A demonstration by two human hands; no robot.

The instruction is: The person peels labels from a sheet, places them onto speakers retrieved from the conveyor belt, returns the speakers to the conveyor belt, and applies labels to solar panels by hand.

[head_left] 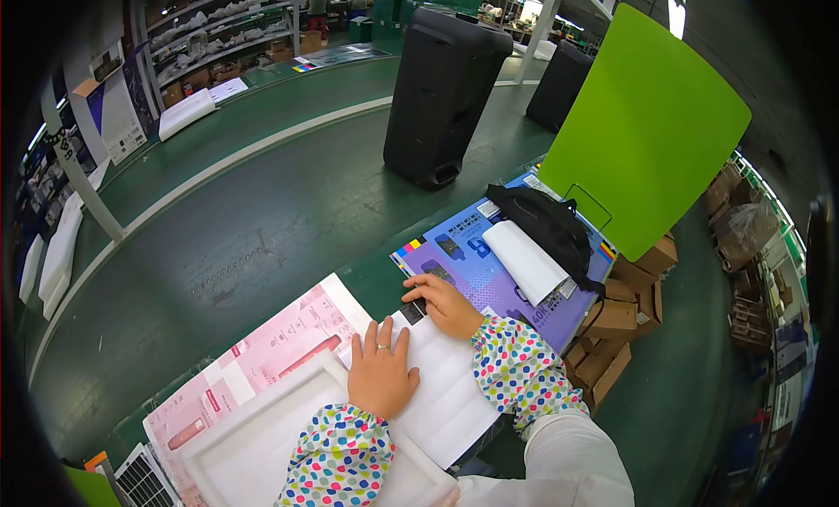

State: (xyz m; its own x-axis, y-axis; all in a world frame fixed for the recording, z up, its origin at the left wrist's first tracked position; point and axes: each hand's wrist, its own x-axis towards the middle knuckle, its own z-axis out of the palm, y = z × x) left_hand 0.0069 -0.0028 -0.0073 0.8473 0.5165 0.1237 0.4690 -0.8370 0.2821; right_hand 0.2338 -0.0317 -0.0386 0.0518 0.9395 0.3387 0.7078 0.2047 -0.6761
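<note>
My left hand [382,371] lies flat, fingers spread, on a white sheet [444,393] and beside a white foam tray [253,446]. My right hand [443,304] rests at the sheet's far edge with its fingers bent and apart. Its fingertips are close to a small black piece [412,312]; whether they touch it I cannot tell. Under the foam tray lies a pink printed board [262,341]. To the right is a blue and purple printed board [472,245], with a black bag [546,218] and a rolled white sheet [524,262] on it.
A tall black speaker [446,96] stands on the green conveyor [262,218], with another black speaker [559,86] behind it. A bright green panel [647,131] rises at the right. Cardboard boxes [612,319] sit below it. Shelves [218,39] and people [317,4] are in the background.
</note>
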